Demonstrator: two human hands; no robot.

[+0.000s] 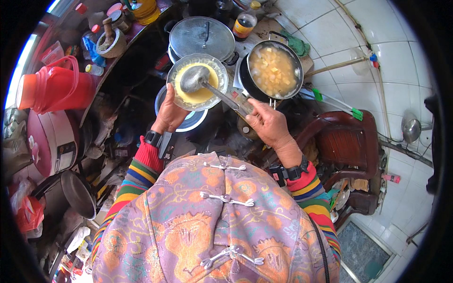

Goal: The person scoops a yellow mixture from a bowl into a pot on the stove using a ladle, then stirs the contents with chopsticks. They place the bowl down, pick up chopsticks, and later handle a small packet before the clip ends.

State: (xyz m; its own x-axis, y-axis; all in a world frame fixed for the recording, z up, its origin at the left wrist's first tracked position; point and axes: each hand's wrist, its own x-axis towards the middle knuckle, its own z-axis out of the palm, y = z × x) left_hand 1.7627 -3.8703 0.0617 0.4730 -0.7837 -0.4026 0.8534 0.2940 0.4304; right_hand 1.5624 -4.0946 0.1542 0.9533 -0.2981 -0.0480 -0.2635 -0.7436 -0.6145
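My left hand [171,114] grips the near left edge of a clear glass bowl [222,75], its thumb up along the rim. Yellow liquid [197,96] that looks like beaten egg lies in the bowl. My right hand [272,125] is closed around the handle of a metal ladle [195,79], whose head rests over the liquid inside the bowl. Right of the bowl, a dark pot [257,88] holds cloudy broth with pale yellow cubes [272,63]. Beneath the bowl, a blue-rimmed basin [194,123] partly shows.
A lidded pot [193,35] stands beyond the bowl, near a bottle of dark liquid [245,21]. At left are a red thermos jug [63,87], a stone mortar [112,46] and a pink cooker [52,141]. A brown wooden chair [347,144] stands at right, by the tiled wall.
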